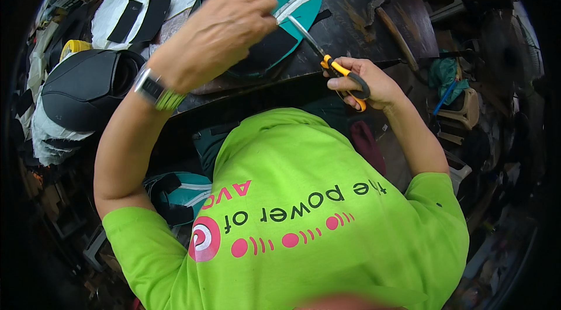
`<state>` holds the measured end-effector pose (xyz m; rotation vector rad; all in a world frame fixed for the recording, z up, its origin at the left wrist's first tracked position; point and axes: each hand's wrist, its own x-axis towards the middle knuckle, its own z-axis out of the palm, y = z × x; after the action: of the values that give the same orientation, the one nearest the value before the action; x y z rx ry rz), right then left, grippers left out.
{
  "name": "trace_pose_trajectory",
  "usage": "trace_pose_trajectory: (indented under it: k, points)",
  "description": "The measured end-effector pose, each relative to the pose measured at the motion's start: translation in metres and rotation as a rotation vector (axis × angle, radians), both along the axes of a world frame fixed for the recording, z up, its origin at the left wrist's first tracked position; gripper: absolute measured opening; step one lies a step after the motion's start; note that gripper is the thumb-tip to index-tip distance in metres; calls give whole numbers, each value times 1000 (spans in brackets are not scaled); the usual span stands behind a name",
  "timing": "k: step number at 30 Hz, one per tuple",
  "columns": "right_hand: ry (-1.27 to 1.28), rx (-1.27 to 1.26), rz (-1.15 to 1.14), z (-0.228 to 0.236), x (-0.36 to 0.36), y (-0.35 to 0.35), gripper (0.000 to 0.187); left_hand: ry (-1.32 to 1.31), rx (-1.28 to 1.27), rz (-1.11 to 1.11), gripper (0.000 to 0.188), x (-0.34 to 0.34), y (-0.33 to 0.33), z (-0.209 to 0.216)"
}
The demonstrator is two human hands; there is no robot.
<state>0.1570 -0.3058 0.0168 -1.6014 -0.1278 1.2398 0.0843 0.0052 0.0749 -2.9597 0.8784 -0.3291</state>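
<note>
A rounded teal piece [307,0] with white strips and black panels lies on the dark table. My left hand [225,29] is over its left part, slightly blurred, with the fingers curled in by the white strips. What those fingertips hold, if anything, is hidden. In my right hand [374,79], at the table's front edge, is a pair of scissors [328,61] with yellow and black handles. Their blades look closed, and the tips point up and left to the end of a white strip, near my left fingertips.
A hammer [397,35] with a wooden handle rests at the table's right. On the left are black strips [149,21] on white sheets and a black rounded moulded piece [82,88]. Another teal piece [196,181] is beside my left arm. A plastic stool [459,114] stands at right.
</note>
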Motion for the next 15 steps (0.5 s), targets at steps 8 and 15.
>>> trace_pose_trajectory:
  k: [8, 15]
  points:
    - [4, 43, -91, -4, -16, -6, 40, 422, -142, -16, 39, 53, -18, -41]
    - [-67, -39, -39, 2, -18, -5, 46, 454, -169, -25, 11, 62, -15, -33]
